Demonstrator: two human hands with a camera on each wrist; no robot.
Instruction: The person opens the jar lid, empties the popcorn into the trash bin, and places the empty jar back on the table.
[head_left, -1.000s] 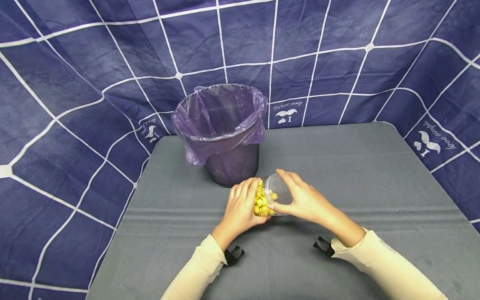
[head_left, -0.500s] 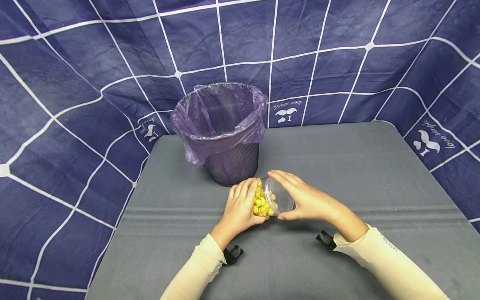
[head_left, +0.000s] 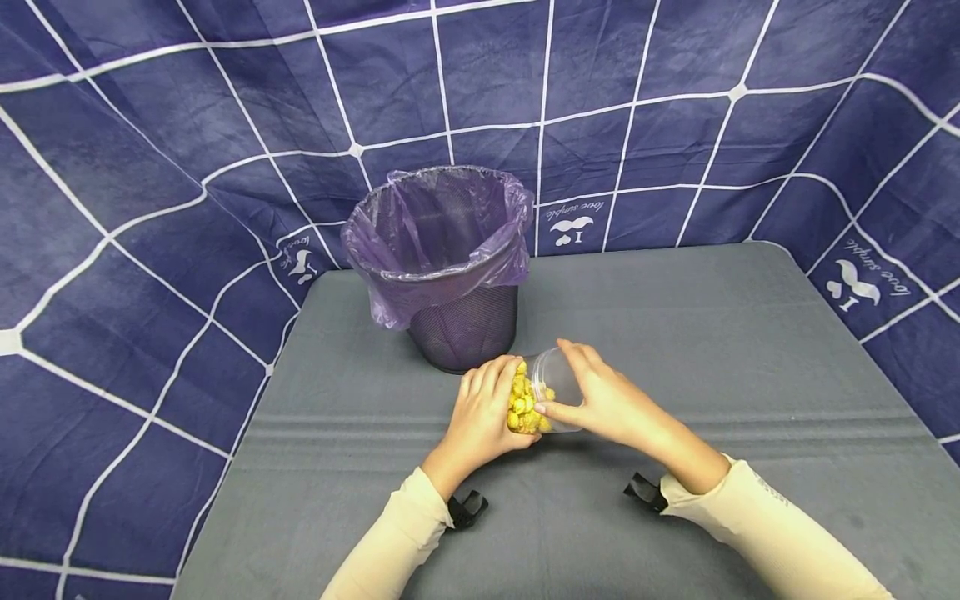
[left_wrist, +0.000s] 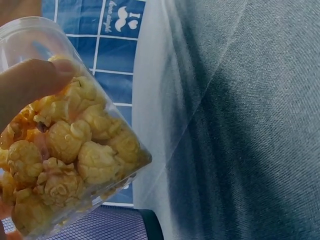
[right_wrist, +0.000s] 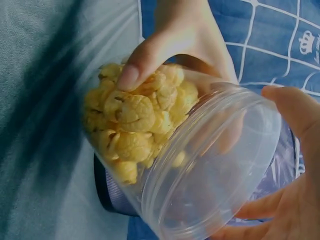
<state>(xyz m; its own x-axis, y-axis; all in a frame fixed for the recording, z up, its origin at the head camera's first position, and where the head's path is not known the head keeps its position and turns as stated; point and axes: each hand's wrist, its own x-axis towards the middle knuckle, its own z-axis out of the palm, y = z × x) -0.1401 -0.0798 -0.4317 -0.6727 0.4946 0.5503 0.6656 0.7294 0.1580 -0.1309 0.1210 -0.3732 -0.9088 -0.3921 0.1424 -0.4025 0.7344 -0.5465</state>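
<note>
My left hand (head_left: 480,421) grips the body of a clear plastic jar (left_wrist: 27,42), which lies tilted on its side above the table. Yellow popcorn (right_wrist: 135,117) fills the lower part of it, toward the left palm. In the left wrist view the left thumb (left_wrist: 35,80) presses along the jar's wall. My right hand (head_left: 611,400) holds the jar's clear round lid (right_wrist: 222,167) at the right end, thumb and fingers spread around its rim. The lid sits on the jar, facing right.
A black mesh waste bin (head_left: 468,329) lined with a purple plastic bag (head_left: 435,292) stands just behind the hands, to the left. Grey cloth covers the table (head_left: 660,317). A blue curtain (head_left: 585,75) with white grid lines encloses the back and sides.
My right hand drew back toward the lid's edge half a second ago and is now forward again, its thumb farther along the lid. The left hand and jar stay nearly still.
</note>
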